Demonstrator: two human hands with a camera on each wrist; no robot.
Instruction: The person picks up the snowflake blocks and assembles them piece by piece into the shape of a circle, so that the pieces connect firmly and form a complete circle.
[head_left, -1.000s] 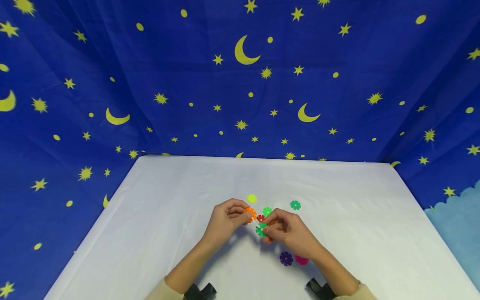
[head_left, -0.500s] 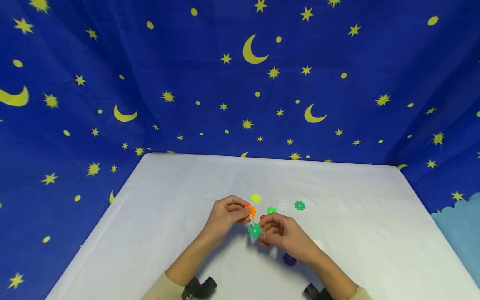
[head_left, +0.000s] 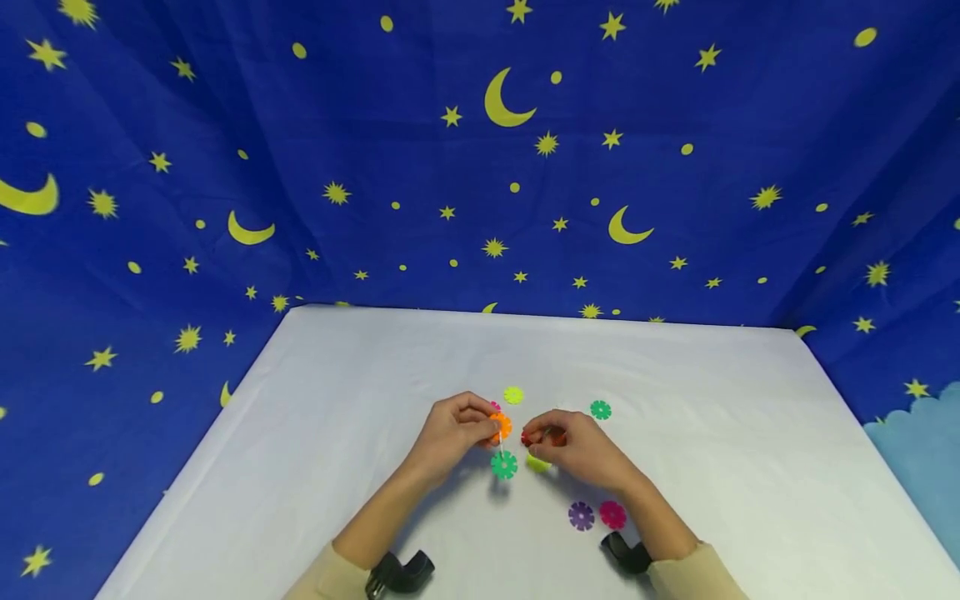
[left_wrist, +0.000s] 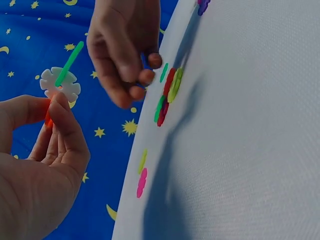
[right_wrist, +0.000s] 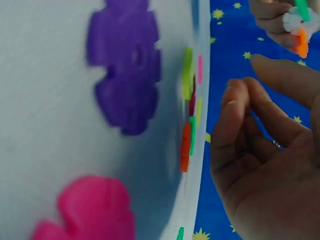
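Observation:
My left hand (head_left: 450, 437) pinches an orange notched snowflake disc (head_left: 502, 425) between thumb and fingertips above the table. Slotted onto it is a white disc (left_wrist: 47, 79), and a green disc (head_left: 504, 465) is slotted into the white one, so all three hang together. To their right, my right hand (head_left: 588, 450) hovers over the loose discs; in the right wrist view its thumb and loosely bent fingers stand apart with nothing between them. Below and around it lie a yellow-green disc (head_left: 538, 463), a red disc (head_left: 526, 437) and an orange disc (right_wrist: 185, 147), partly hidden in the head view.
On the white table (head_left: 375, 367) lie a yellow disc (head_left: 513, 395) and a green disc (head_left: 601, 410) farther back. A purple disc (head_left: 581, 516) and a pink disc (head_left: 612, 514) lie nearer, by the right forearm. A blue star-patterned cloth (head_left: 420, 167) stands behind.
My right hand has let go of the green disc and drawn away rightward to the loose discs. The green disc now hangs from the white one below my left hand, which keeps its pinch.

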